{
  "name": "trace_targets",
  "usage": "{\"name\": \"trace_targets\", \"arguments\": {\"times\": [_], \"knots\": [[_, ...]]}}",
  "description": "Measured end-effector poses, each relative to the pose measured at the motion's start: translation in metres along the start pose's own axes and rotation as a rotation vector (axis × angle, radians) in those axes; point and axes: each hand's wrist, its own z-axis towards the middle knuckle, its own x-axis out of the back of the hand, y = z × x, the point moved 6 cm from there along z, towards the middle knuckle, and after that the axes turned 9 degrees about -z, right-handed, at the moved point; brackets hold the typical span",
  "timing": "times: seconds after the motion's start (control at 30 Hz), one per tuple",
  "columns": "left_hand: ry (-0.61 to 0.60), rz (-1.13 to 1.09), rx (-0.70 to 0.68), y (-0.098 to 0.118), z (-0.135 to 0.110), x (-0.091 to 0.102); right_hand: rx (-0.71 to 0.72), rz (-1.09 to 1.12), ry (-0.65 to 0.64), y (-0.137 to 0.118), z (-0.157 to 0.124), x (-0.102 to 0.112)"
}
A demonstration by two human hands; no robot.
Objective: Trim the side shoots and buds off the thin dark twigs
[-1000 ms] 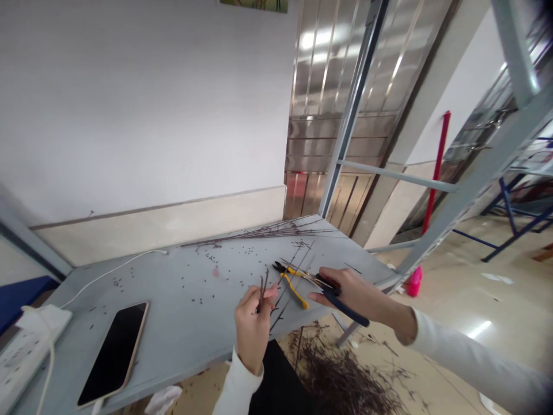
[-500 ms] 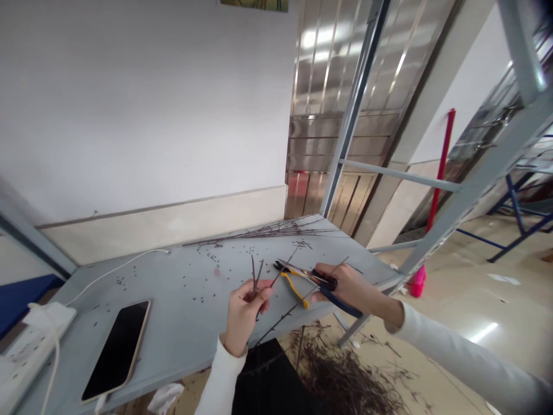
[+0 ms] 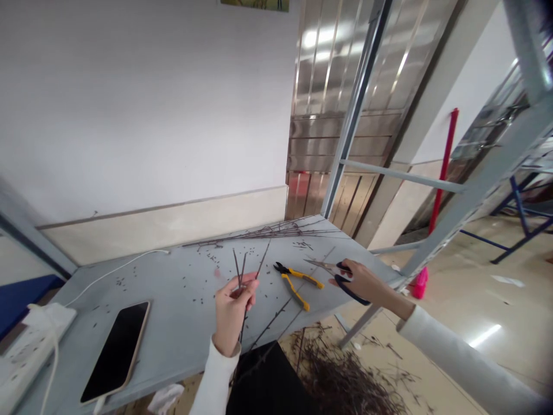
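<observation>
My left hand (image 3: 235,305) is closed round a few thin dark twigs (image 3: 237,268), whose short ends stick up above the fingers. In my right hand (image 3: 360,281) is a pair of scissors (image 3: 323,265) with dark blue handles, its pointed blades aimed left over the table. Yellow-handled diagonal pliers (image 3: 306,276) lie open on the grey tabletop (image 3: 173,323) between my two hands. A knobbly twig (image 3: 272,319) slants past the table's front edge; its lower part is blurred. Whether it is joined to the held twigs cannot be told.
Long thin branches (image 3: 263,232) lie along the table's back, with small dark bits scattered before them. A phone (image 3: 116,351) and a white power strip (image 3: 41,346) are at left. Cut twigs (image 3: 349,374) heap on the floor. A metal frame post (image 3: 352,115) rises behind.
My left hand has moved left with the twigs, which now point more upright. The scissors in my right hand have shifted right, away from the twigs and off the pliers, which now show fully.
</observation>
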Motion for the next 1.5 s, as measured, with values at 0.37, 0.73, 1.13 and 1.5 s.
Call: {"name": "trace_targets", "arguments": {"times": [0.37,0.73,1.13,1.5], "knots": [[0.107,0.007,-0.101,0.009,-0.005,0.002,-0.193,-0.200,0.053,0.009,0.016,-0.041],[0.146,0.114,-0.241,0.019,-0.012,0.003,0.077,0.052,-0.138,-0.100,0.004,-0.057],[0.132,0.108,-0.245,0.022,-0.012,0.016,0.152,0.609,-0.272,-0.111,0.026,-0.029],[0.135,0.119,-0.143,0.018,-0.011,0.025,0.556,0.982,-0.209,-0.153,-0.004,0.051]]}}
